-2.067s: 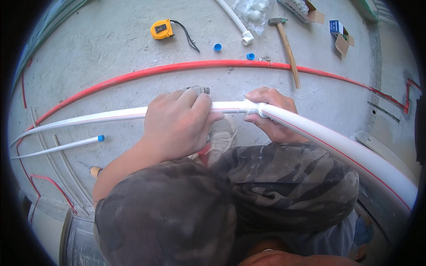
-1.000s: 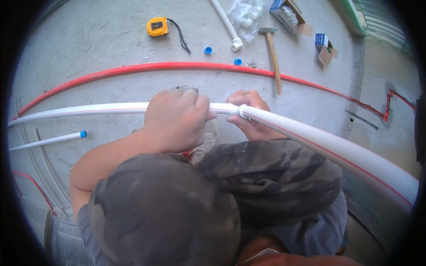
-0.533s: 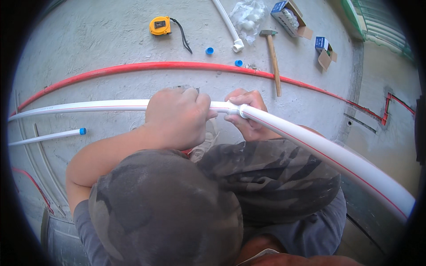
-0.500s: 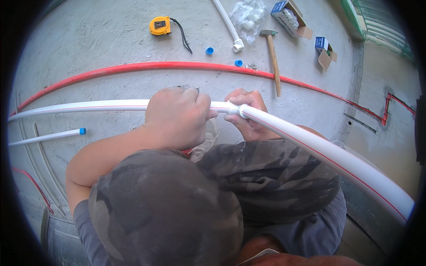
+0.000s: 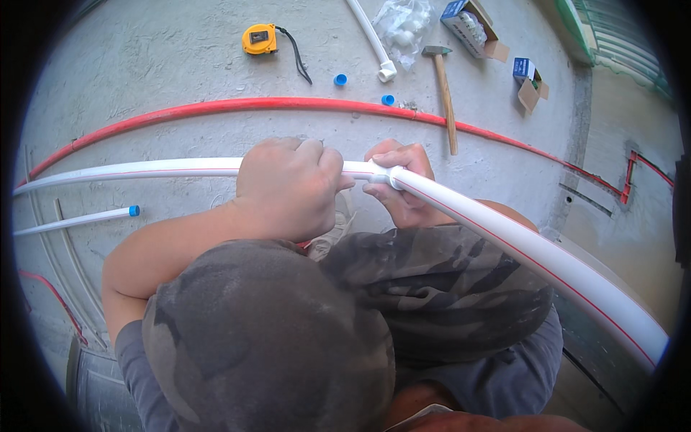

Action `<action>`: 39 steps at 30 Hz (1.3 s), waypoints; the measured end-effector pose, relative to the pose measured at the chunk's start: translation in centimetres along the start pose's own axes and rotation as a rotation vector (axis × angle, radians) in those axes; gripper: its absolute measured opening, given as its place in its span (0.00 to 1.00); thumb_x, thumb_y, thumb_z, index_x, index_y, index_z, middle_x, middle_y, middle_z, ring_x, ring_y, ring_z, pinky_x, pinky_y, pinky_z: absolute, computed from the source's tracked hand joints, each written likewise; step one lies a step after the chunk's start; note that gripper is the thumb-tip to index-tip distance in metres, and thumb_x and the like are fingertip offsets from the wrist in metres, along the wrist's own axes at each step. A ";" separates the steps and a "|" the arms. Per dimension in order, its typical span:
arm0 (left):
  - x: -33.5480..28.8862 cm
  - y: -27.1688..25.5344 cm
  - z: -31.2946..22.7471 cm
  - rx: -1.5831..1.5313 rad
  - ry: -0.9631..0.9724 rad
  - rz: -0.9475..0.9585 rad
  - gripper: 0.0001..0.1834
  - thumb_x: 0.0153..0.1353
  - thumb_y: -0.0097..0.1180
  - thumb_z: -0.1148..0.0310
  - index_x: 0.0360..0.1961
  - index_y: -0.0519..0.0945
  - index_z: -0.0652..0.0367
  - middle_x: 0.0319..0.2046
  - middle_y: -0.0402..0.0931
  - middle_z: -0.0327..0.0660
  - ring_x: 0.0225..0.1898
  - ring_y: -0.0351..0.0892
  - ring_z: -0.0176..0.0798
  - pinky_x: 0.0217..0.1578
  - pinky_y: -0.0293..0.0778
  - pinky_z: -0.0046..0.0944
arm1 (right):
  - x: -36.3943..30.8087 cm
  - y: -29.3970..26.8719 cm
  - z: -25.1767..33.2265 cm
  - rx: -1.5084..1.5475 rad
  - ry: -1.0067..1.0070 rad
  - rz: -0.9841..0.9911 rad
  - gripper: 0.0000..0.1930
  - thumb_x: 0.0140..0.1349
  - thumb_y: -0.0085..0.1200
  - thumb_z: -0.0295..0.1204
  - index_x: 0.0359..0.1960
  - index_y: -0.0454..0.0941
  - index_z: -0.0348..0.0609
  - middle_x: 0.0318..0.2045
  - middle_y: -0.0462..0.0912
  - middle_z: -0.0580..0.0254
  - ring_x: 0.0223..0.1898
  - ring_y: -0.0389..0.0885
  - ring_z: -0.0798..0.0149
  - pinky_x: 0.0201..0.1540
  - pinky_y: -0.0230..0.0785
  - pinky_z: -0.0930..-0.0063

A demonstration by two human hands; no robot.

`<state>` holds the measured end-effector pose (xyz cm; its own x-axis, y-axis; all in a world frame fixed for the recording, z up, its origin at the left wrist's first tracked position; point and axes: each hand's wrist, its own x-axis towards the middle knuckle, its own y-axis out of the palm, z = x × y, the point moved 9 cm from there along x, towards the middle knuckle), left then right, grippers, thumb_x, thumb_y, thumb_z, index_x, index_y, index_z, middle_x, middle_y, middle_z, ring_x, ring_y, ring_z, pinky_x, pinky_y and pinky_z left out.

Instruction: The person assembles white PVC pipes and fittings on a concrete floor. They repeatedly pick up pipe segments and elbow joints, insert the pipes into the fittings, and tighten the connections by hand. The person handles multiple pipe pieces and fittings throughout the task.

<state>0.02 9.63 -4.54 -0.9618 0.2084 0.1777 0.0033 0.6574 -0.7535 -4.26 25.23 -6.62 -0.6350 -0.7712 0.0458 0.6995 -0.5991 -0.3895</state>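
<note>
My left hand (image 5: 291, 189) is wrapped in a fist round a white plastic pipe (image 5: 144, 171) with a thin red stripe, which runs off to the left. Close by on the right, my right hand (image 5: 404, 183) closes its thumb and fingers on a white pipe fitting (image 5: 381, 175). The left pipe's end meets this fitting; how deep it sits inside I cannot tell. From the fitting's other side a second red-striped white pipe (image 5: 533, 252) slants toward the lower right, passing over my knee. My fingers hide part of the joint.
A red pipe (image 5: 288, 105) crosses the concrete floor beyond my hands. Past it lie a yellow tape measure (image 5: 259, 39), two blue caps (image 5: 340, 80), a hammer (image 5: 445, 101), a bag of white fittings (image 5: 404, 30) and open boxes (image 5: 471, 29). A blue-capped pipe (image 5: 79, 220) lies at left.
Both hands keep the same grip on the pipe and the fitting. The right-hand pipe's near end has shifted very slightly left and down; otherwise little differs.
</note>
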 end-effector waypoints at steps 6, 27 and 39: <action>0.0 -0.1 0.2 0.013 -0.003 0.008 0.13 0.62 0.67 0.61 0.27 0.80 0.56 0.23 0.78 0.42 0.25 0.82 0.48 0.27 0.75 0.49 | 0.4 0.1 -0.5 0.013 -0.040 -0.017 0.23 0.65 0.70 0.29 0.55 0.70 0.39 0.45 0.81 0.46 0.40 0.83 0.48 0.44 0.73 0.59; -7.0 -7.4 11.6 0.036 -0.134 0.175 0.31 0.66 0.64 0.44 0.23 0.69 0.61 0.18 0.63 0.46 0.19 0.64 0.53 0.24 0.57 0.49 | -1.1 -2.0 -2.0 0.166 0.127 -0.099 0.26 0.62 0.74 0.46 0.33 0.78 0.32 0.32 0.82 0.49 0.31 0.81 0.55 0.33 0.73 0.65; -6.7 -7.8 10.7 0.082 -0.126 0.153 0.31 0.65 0.65 0.44 0.23 0.68 0.60 0.18 0.62 0.45 0.19 0.63 0.51 0.24 0.57 0.49 | -1.2 -1.7 -0.9 0.104 -0.183 -0.058 0.25 0.69 0.69 0.28 0.64 0.71 0.42 0.37 0.81 0.51 0.31 0.77 0.71 0.28 0.68 0.76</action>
<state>3.55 -4.61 -6.66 -0.9784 0.2058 -0.0190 0.1343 0.5633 -0.8153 -4.93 27.38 -6.87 -0.6114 -0.7554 0.2357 0.6996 -0.6552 -0.2850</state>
